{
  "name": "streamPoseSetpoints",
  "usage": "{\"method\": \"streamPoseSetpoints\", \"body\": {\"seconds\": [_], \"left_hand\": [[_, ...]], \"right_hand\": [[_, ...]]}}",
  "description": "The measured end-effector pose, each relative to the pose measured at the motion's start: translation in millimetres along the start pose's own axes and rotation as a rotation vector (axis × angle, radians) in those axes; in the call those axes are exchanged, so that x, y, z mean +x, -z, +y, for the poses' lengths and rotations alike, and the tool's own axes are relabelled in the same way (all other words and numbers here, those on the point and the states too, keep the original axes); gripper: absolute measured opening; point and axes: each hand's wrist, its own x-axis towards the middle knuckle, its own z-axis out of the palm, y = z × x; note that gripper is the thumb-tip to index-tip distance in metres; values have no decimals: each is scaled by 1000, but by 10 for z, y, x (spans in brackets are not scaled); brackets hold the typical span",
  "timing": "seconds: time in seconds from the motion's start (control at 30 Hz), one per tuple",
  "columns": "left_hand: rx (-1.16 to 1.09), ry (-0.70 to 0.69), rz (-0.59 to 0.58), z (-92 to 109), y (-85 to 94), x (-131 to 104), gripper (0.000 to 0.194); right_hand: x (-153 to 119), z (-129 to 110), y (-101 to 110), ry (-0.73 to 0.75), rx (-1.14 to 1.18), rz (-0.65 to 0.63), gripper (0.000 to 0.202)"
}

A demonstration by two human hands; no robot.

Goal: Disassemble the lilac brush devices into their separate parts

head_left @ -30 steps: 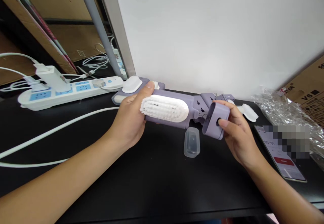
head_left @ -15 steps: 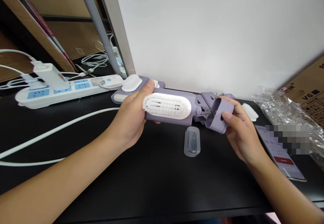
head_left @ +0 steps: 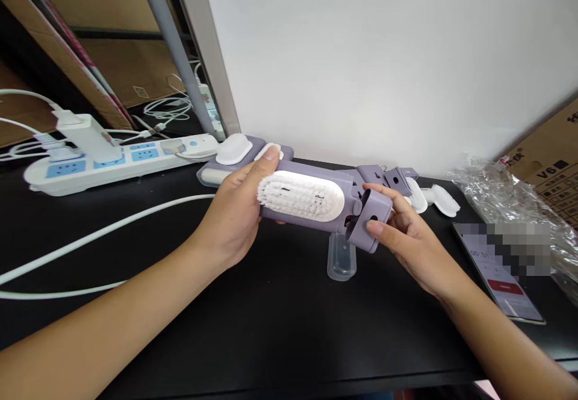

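My left hand (head_left: 237,210) grips the left end of a purple brush body (head_left: 311,201) with a white bristle pad on top, held a little above the black table (head_left: 253,321). My right hand (head_left: 400,237) holds a purple cap piece (head_left: 368,222) pressed against the brush's right end. A clear plastic cover (head_left: 342,258) lies on the table just under the cap piece. More purple and white parts (head_left: 235,150) lie behind my left hand, and other such pieces (head_left: 406,186) lie behind my right hand.
A white power strip (head_left: 112,162) with plugs and white cables (head_left: 90,237) lies at the left. A phone (head_left: 501,270) rests at the right, with crinkled clear plastic (head_left: 515,201) and a cardboard box (head_left: 551,159) behind it. A white wall panel stands at the back.
My right hand has brought the purple cap piece leftward and down, from apart at the brush's right end to against it. The brush has tilted slightly.
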Motion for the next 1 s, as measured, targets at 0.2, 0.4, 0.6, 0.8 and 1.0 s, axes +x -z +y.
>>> {"method": "streamPoseSetpoints", "body": {"seconds": [0.2, 0.4, 0.6, 0.8, 1.0], "left_hand": [[-18, -32, -58, -61, -19, -39, 47], [-22, -59, 12, -57, -11, -30, 44], [14, -40, 1, -6, 7, 18, 47], [24, -57, -19, -15, 30, 31, 47], [80, -49, -67, -62, 16, 10, 52]], "right_hand": [[0, -13, -24, 3, 21, 20, 56], [-7, -4, 13, 0, 16, 15, 58], [24, -14, 67, 31, -9, 143, 56], [20, -20, 45, 33, 20, 184, 56], [-2, -11, 29, -19, 36, 116, 59]]}}
